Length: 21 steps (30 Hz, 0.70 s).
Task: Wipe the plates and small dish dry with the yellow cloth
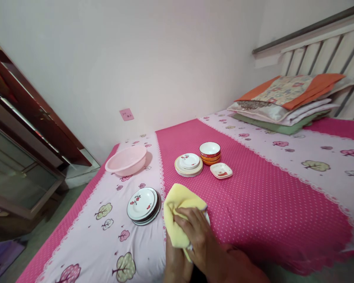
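Observation:
My right hand point(199, 232) is closed on a bunched yellow cloth point(177, 216), its fingers bent and pressed into the fabric. Below and to the left, the wrist of my left hand point(177, 255) comes up under the cloth, which hides its fingers. A thin white edge, like a dish rim point(207, 218), peeks out at the cloth's right side; most of that piece is covered. Just left of the cloth lies a stack of white plates point(144, 204) with dark rims and red flowers.
Beyond my hands stand stacked plates point(189, 161), orange bowls point(210, 151) and squarish dishes point(221, 171). A pink basin point(126, 160) sits near the wall. All rest on a pink patterned bedsheet point(253, 196). Folded bedding and pillows point(283, 98) lie at the right.

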Each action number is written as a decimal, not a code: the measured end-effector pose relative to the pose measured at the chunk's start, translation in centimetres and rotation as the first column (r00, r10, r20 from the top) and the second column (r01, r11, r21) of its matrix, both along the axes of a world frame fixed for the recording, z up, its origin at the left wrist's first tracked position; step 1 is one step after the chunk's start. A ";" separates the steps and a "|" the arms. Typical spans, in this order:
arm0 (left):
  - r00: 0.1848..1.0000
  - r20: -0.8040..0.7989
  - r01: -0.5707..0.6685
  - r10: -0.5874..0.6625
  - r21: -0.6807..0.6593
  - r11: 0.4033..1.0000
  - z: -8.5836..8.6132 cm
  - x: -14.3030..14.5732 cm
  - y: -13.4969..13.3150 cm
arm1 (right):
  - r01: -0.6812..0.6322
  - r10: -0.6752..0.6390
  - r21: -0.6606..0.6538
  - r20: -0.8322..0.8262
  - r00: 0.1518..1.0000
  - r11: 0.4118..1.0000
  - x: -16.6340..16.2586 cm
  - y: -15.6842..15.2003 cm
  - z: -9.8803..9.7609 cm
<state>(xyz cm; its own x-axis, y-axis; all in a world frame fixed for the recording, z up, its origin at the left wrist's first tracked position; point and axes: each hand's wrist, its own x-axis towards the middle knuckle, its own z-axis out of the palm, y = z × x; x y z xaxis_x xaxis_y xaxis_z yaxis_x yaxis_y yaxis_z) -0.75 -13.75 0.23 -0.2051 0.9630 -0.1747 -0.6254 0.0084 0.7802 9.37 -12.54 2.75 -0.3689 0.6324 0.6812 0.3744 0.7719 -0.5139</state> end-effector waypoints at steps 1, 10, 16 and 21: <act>0.999 0.050 0.005 -0.005 0.018 1.000 -0.2 0.4 -0.1 | 0.023 -0.023 -0.005 -0.001 1.000 1.000 0.1 0.7 0.1; 0.999 0.031 -0.027 0.036 -0.239 0.971 1.3 -0.7 -0.4 | 0.118 -0.338 -0.546 -0.323 0.884 0.830 8.4 7.0 -0.5; 0.995 -0.092 0.025 -0.049 -0.247 0.969 1.2 -2.0 0.4 | 0.062 -0.296 -0.586 -0.312 0.903 0.808 10.2 7.2 1.1; 0.976 -0.177 0.085 -0.125 -0.219 0.972 1.7 -1.8 0.2 | -0.149 0.096 -0.495 -0.131 0.987 0.856 8.4 4.6 3.4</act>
